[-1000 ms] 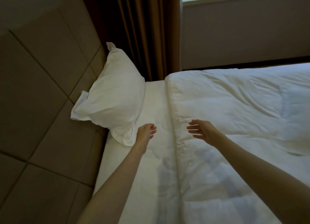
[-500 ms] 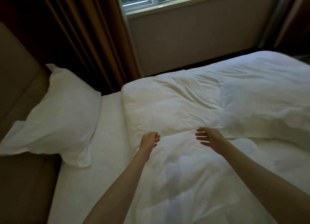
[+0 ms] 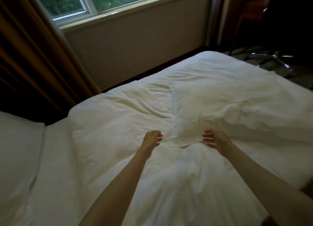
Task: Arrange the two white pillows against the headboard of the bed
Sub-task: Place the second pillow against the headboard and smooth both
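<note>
Over the duvet (image 3: 118,117), mid-bed: second pillow (image 3: 228,110) lies flat toward the foot, well apart from the head end; headboard out of view.
First pillow (image 3: 17,141): partly seen at the left frame edge.
Left hand (image 3: 152,137): fingers loosely curled, holding nothing, above the duvet near the pillow's corner.
Right hand (image 3: 215,138): fingers spread and half bent, empty; just beside the pillow's near edge, contact unclear.
Step, as judged: reach for the second pillow.
Next move calls for: a grip on both near sides, a clean lift off the duvet, then a carry left to sit beside the first.
</note>
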A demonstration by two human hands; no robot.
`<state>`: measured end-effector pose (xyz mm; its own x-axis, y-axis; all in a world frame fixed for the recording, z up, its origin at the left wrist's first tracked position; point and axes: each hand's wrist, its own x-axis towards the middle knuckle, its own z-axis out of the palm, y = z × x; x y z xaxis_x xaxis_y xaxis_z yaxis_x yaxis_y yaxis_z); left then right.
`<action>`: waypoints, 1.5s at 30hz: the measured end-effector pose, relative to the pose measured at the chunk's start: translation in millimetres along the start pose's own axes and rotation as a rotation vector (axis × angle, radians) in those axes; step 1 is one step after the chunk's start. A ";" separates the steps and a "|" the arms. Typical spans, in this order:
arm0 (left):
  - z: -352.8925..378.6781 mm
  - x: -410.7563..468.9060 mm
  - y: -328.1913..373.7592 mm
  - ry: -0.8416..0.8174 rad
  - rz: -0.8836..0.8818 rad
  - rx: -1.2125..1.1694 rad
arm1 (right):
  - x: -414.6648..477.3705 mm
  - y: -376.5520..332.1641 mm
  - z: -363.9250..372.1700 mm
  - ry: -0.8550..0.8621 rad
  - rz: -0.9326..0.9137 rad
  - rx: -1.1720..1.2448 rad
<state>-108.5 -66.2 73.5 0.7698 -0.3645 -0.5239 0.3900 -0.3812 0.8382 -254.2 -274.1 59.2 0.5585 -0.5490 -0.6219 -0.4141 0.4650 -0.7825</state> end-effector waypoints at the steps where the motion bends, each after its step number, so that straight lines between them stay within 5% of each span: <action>1: 9.6 7.0 5.3 -0.015 -0.002 0.006 | 7.1 -1.8 -9.4 0.025 0.001 0.020; 14: 80.9 147.2 -2.6 -0.028 -0.069 0.192 | 128.2 15.2 -83.6 0.339 0.113 0.186; 22: 141.4 204.3 -47.0 -0.119 -0.394 0.134 | 192.5 34.7 -121.1 0.364 0.214 0.294; 28: 184.1 226.3 -46.0 0.040 -0.458 -0.012 | 220.6 30.9 -112.5 0.286 0.215 0.272; 34: 212.9 224.3 -8.9 0.112 -0.236 -0.197 | 232.1 37.1 -110.8 0.298 -0.036 -0.206; 39: 203.4 188.2 49.3 0.006 -0.149 -0.405 | 218.1 29.4 -103.4 0.571 -0.395 -0.878; 45: 169.7 120.4 89.0 -0.233 -0.053 -0.462 | 186.3 0.1 -107.4 0.804 -0.464 -0.882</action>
<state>-66.8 -288.2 59.4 0.6304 -0.5545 -0.5432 0.6482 -0.0090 0.7614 -227.5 -450.9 -60.2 0.3158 -0.9423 0.1111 -0.8047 -0.3280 -0.4949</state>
